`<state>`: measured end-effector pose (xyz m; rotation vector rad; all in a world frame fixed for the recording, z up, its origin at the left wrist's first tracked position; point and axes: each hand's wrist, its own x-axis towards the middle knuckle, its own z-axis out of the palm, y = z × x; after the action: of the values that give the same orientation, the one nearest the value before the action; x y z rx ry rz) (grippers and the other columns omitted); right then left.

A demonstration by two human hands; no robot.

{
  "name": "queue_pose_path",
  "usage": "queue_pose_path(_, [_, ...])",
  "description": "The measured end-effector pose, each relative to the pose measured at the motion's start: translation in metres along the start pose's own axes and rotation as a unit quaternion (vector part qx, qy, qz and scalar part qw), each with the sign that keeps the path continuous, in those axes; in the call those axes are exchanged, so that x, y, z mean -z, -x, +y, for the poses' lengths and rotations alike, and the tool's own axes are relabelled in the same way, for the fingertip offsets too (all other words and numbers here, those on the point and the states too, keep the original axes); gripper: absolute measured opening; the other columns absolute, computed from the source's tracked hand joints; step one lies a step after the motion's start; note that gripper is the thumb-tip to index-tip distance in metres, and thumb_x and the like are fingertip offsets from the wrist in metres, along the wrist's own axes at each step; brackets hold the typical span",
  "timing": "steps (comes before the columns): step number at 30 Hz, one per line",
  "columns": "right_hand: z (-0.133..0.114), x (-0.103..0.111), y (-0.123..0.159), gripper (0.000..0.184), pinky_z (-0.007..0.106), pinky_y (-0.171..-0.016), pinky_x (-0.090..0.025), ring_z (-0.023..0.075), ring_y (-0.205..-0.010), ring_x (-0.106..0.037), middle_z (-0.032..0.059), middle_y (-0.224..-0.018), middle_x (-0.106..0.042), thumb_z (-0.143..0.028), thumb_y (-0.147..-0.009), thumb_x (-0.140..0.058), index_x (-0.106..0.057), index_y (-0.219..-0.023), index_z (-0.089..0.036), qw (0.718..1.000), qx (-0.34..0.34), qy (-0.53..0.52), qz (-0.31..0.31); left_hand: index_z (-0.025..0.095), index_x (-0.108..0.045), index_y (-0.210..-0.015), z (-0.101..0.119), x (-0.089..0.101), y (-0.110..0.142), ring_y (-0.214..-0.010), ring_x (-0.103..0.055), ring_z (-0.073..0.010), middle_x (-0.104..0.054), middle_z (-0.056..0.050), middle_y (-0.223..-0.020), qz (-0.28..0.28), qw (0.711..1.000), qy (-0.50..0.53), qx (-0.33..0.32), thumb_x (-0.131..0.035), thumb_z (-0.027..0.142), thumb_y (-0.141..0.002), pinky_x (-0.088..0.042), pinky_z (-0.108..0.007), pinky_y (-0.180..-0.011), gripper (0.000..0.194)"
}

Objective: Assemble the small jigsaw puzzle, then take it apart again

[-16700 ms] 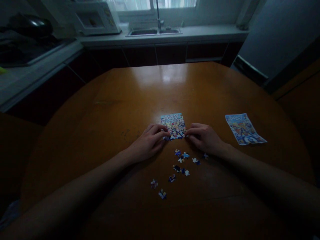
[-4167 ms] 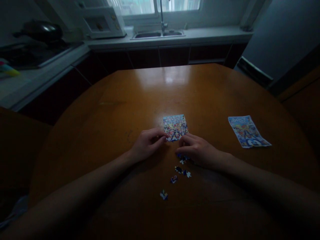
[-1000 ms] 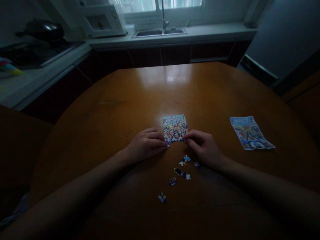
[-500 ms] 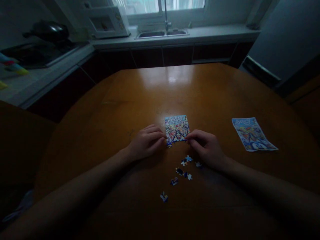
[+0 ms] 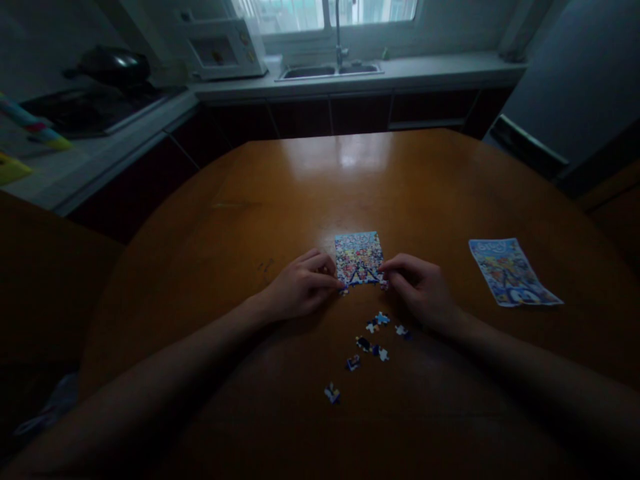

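Observation:
A partly assembled jigsaw puzzle (image 5: 359, 257) with a crowded, colourful picture lies flat on the wooden table. Its lower edge is jagged, with a piece at each lower corner. My left hand (image 5: 305, 283) is closed at the puzzle's left edge, the thumb touching the lower-left corner piece (image 5: 344, 291). At the opposite side, my right hand (image 5: 420, 287) pinches at the lower-right corner, where a small puzzle piece (image 5: 384, 285) shows just under the fingertips. Several loose puzzle pieces (image 5: 364, 343) are scattered nearer to me, some showing picture, some pale.
A printed picture sheet (image 5: 515, 273) like the puzzle lies on the table (image 5: 300, 200) to the right. Beyond the table are a counter with a sink (image 5: 330, 70), a white microwave (image 5: 225, 50) and, to the left, a dark pan (image 5: 115, 65) on a stove.
My right hand has shifted slightly along the puzzle's lower-right corner, and a piece now shows beneath its fingers. My left thumb has moved onto the lower-left piece. The view has shifted a little.

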<state>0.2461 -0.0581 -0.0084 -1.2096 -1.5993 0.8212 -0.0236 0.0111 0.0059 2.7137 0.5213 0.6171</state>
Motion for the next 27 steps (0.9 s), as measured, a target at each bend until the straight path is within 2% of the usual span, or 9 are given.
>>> queue_pose_path(8, [0.005, 0.002, -0.001, 0.014, 0.032, -0.069, -0.051, 0.0177, -0.077, -0.066, 0.0042, -0.084, -0.071, -0.024, -0.091, -0.059, -0.072, -0.093, -0.02, 1.0, -0.017, -0.012, 0.02, 0.021, -0.076, -0.102, 0.001, 0.0, 0.0, -0.088, -0.057, -0.0194, -0.063, -0.008, -0.094, 0.053, 0.998, 0.009, -0.014, -0.053, 0.008, -0.087, -0.05, -0.033, -0.078, 0.031])
queue_pose_path(19, [0.005, 0.005, -0.01, 0.016, 0.031, -0.067, -0.051, 0.0176, -0.072, -0.065, 0.0032, -0.077, -0.071, -0.022, -0.084, -0.058, -0.073, -0.084, -0.02, 0.994, -0.021, 0.024, 0.101, 0.026, -0.078, -0.103, -0.003, -0.003, -0.001, -0.089, -0.058, -0.019, -0.065, -0.007, -0.094, 0.022, 1.0, -0.006, -0.018, -0.055, 0.011, -0.092, -0.051, -0.033, -0.079, 0.029])
queue_pose_path(27, [0.009, 0.004, -0.012, 0.016, 0.032, -0.068, -0.051, 0.0184, -0.073, -0.065, 0.0038, -0.077, -0.071, -0.022, -0.082, -0.058, -0.073, -0.083, -0.019, 0.993, -0.037, 0.009, 0.112, 0.025, -0.077, -0.108, -0.005, -0.005, 0.0, -0.092, -0.059, -0.0196, -0.066, -0.008, -0.098, 0.024, 0.999, -0.012, -0.03, -0.056, 0.01, -0.092, -0.052, -0.035, -0.082, 0.031])
